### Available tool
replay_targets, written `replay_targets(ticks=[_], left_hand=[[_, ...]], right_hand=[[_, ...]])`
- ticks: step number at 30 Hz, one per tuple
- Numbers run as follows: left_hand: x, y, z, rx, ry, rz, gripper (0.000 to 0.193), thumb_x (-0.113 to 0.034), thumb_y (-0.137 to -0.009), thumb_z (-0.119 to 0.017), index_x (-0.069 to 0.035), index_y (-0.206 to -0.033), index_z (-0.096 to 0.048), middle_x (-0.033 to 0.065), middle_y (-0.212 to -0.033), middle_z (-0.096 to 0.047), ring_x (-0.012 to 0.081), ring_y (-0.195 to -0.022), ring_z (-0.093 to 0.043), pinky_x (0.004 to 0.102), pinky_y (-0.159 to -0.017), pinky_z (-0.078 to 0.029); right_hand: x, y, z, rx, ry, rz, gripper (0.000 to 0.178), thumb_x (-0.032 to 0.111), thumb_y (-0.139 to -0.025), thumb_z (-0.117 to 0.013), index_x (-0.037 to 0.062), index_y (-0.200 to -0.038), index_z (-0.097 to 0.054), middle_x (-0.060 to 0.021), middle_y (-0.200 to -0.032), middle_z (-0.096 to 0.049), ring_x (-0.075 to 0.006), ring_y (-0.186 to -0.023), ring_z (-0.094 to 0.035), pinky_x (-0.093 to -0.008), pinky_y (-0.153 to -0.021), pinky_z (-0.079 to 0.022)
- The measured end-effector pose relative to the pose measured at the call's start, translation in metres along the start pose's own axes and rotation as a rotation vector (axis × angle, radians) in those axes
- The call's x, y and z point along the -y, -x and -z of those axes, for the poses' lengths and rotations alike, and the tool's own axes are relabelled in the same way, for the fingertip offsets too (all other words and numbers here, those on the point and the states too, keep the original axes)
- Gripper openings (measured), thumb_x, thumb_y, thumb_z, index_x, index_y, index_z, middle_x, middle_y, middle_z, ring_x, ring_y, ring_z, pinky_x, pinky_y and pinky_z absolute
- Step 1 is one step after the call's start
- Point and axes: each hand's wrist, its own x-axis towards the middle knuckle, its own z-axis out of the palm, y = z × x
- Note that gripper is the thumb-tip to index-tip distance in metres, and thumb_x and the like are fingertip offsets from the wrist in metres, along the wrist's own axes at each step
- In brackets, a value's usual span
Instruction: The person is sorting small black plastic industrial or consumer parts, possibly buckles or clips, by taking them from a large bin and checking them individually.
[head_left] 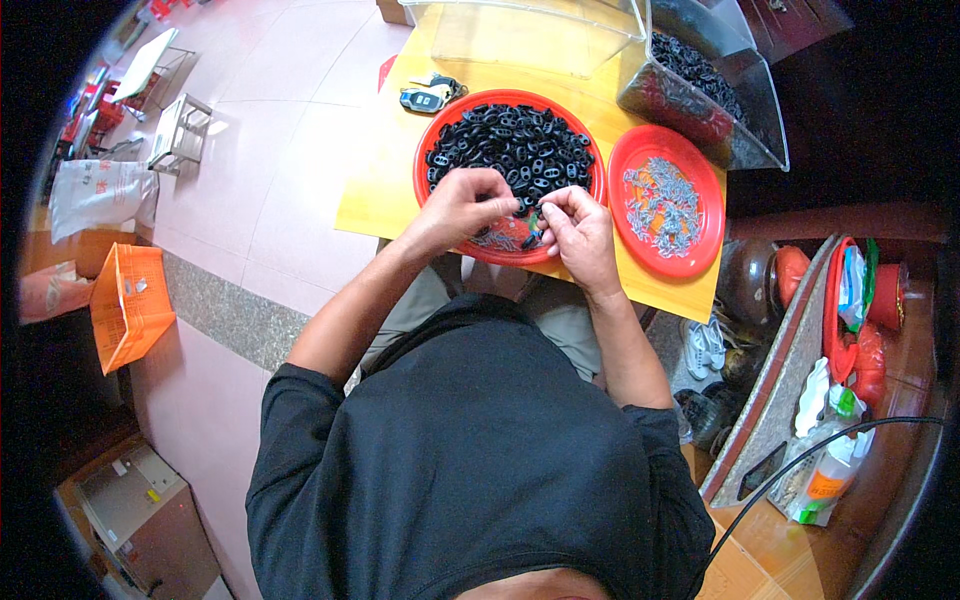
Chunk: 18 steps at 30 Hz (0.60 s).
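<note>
Over the near side of a red basin (437,140), my two hands come close together. The basin holds a heap of small black oval plastic pieces (515,140) with holes in them. My left hand (468,205) is closed in a pinch; what sits between its fingertips is too small to make out. My right hand (580,235) also pinches, with something small and dark at its fingertips that I cannot name. Beneath the hands, some small silvery metal pieces (497,238) show at the basin's near edge. More silvery metal pieces (663,205) lie on a red plate (690,262) to the right.
A yellow tabletop (375,205) carries everything. Keys with a fob (425,98) lie behind the basin. At the back stand a clear plastic bin (530,45) and another bin (745,140) of dark pieces. An orange crate (135,310) and a stool (180,135) are at left.
</note>
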Motion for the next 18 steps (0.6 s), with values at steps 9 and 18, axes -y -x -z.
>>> replay_targets(ticks=[9, 18], left_hand=[[0.014, -0.005, -0.021, -0.124, -0.990, -0.310, 0.007, -0.013, -0.068, -0.059, -0.006, -0.068, -0.059, 0.0101, -0.069, -0.057, 0.0288, -0.070, -0.061, 0.0396, -0.059, -0.050], [0.009, -0.002, -0.029, -0.155, -1.006, -0.336, 0.013, -0.013, -0.073, -0.059, -0.002, -0.075, -0.052, 0.0143, -0.072, -0.055, 0.0323, -0.073, -0.059, 0.0416, -0.062, -0.048]], right_hand=[[0.000, 0.001, 0.005, -0.005, -0.109, -0.058, 0.006, 0.007, -0.087, -0.053, 0.0019, -0.090, -0.055, -0.0032, -0.071, -0.058, -0.0054, -0.056, -0.054, -0.0180, -0.045, -0.046], [0.006, 0.003, 0.006, -0.016, -0.228, -0.041, 0.007, 0.002, -0.084, -0.057, -0.0010, -0.090, -0.056, -0.0047, -0.072, -0.059, -0.0068, -0.057, -0.056, -0.0183, -0.047, -0.048]])
